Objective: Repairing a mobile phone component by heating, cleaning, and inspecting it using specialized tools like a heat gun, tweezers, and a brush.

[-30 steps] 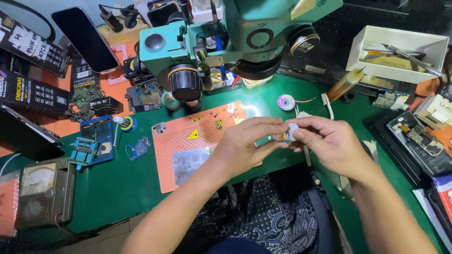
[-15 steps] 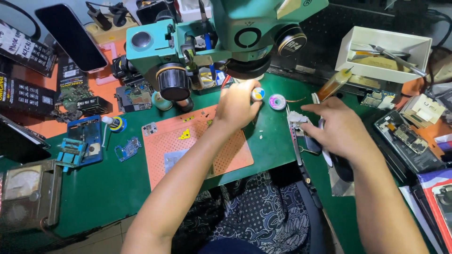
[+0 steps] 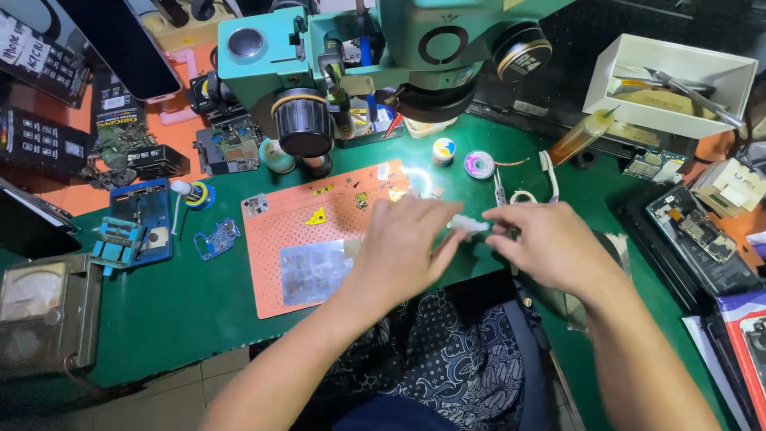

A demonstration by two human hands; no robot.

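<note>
Pinching a small white piece (image 3: 469,226) between both sets of fingertips, the two hands meet just above the near edge of the green bench (image 3: 183,303), the piece blurred and hard to make out. The left hand (image 3: 407,243) comes in palm down, fingers closed on the piece's left end; the right hand (image 3: 550,243) mirrors it from the other side, fingers nipped shut on the right end, both forearms angling up from the bottom of the view. Just left of the hands lies the orange work mat (image 3: 303,231), dotted with tiny yellow and metal parts and a clear plastic sheet. Beyond the hands, under the lit spot of the teal microscope (image 3: 383,48), sit a small round pot (image 3: 444,149) and a purple solder-wick reel (image 3: 479,164), with tweezers (image 3: 499,190) close by. At the far right a white open box (image 3: 670,84) holds metal tools and a tan block, and an amber syringe (image 3: 582,136) leans beside it. A blue board holder (image 3: 136,223) rests at the left, a grey meter (image 3: 44,307) at the left corner. Room is tight: trays of phone parts (image 3: 698,235) crowd the right side, leaving only the strip of bare green along the front edge open.
</note>
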